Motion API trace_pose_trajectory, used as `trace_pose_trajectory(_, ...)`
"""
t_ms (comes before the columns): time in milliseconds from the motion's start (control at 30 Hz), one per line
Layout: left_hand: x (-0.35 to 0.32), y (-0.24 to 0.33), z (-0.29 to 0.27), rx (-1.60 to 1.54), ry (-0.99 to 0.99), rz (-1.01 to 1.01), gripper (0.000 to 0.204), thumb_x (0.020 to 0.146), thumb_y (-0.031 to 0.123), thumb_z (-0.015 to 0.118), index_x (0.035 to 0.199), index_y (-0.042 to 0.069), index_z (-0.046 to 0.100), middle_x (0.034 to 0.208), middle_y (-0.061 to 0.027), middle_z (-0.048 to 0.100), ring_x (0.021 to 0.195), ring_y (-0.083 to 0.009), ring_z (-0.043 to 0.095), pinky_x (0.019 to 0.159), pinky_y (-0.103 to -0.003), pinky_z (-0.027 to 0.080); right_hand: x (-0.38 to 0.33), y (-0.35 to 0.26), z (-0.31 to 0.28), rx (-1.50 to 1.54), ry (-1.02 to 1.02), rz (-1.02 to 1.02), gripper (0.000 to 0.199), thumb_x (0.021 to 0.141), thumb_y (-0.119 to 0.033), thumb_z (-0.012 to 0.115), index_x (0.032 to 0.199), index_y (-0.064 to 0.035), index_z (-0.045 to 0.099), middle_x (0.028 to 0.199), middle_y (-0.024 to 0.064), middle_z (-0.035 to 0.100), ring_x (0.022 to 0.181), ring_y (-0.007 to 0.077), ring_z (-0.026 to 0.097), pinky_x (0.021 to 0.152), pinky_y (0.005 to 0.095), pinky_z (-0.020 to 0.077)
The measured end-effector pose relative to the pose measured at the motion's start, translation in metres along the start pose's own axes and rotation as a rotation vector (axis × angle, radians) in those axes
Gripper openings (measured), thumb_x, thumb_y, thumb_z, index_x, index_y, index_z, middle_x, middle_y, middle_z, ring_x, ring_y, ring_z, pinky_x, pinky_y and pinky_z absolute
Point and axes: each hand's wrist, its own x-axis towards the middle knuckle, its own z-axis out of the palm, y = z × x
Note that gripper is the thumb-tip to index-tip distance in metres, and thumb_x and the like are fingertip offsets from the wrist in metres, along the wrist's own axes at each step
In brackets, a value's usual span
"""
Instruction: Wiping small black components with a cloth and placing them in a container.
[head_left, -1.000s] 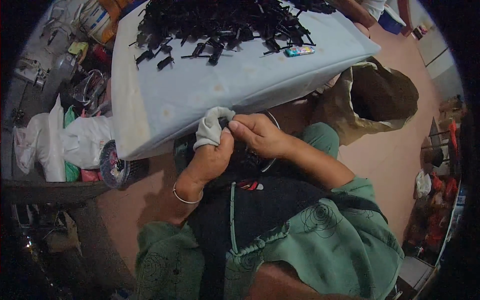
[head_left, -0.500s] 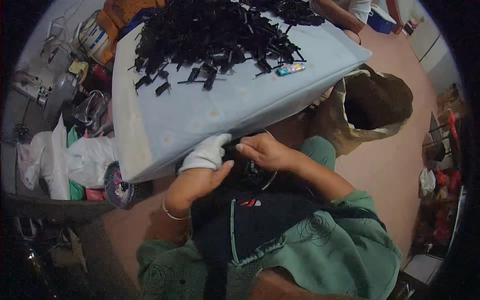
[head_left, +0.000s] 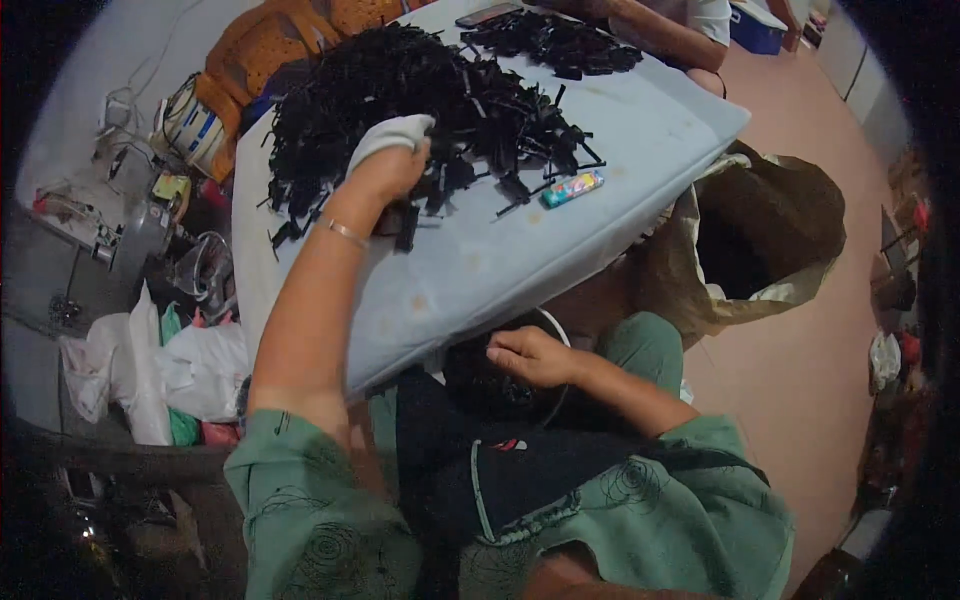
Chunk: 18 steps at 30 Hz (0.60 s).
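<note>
Brown sack (head_left: 770, 235) stands open just right of surface, inside dark, contents unclear. White plastic bags (head_left: 170, 365) bunched on floor at left. Pale blue surface (head_left: 500, 260) carries big heap of black plastic pieces (head_left: 420, 95), second smaller heap (head_left: 555, 40) at far edge, small colourful packet (head_left: 572, 188) near right side. Left hand (head_left: 385, 165), fingers in white cloth glove, closed on pieces at heap's near edge. Right hand (head_left: 530, 355) loosely curled in lap over dark bowl; grip cannot be told. Pinkish floor (head_left: 800, 400), clutter at left.
</note>
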Motion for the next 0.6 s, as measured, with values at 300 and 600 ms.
trace_pose_trajectory(300,0.029,0.004,0.025,0.357,-0.312,-0.264,0.029,0.075,0.032,0.053,0.093,0.010,0.058,0.095,-0.0187,0.056,0.089,-0.0359,0.054,0.076,-0.041,0.044,0.007,0.015,0.001,-0.039,-0.003,-0.052,0.026,0.086,-0.024,0.043,0.080,0.0008,0.048,0.069,0.0222,0.050,0.069,0.0403,0.051,0.061,0.0439,0.0395)
trace_pose_trajectory(600,-0.038,0.026,-0.002,0.323,-0.320,-0.177,0.029,0.074,0.026,0.054,0.096,0.008,0.058,0.091,-0.0177,0.058,0.088,-0.0344,0.055,0.078,-0.038,0.043,-0.002,0.006,0.000,-0.059,0.057,-0.138,0.024,0.087,-0.022,0.044,0.079,0.0004,0.047,0.066,0.0193,0.049,0.061,0.0336,0.049,0.057,0.0383,0.0394)
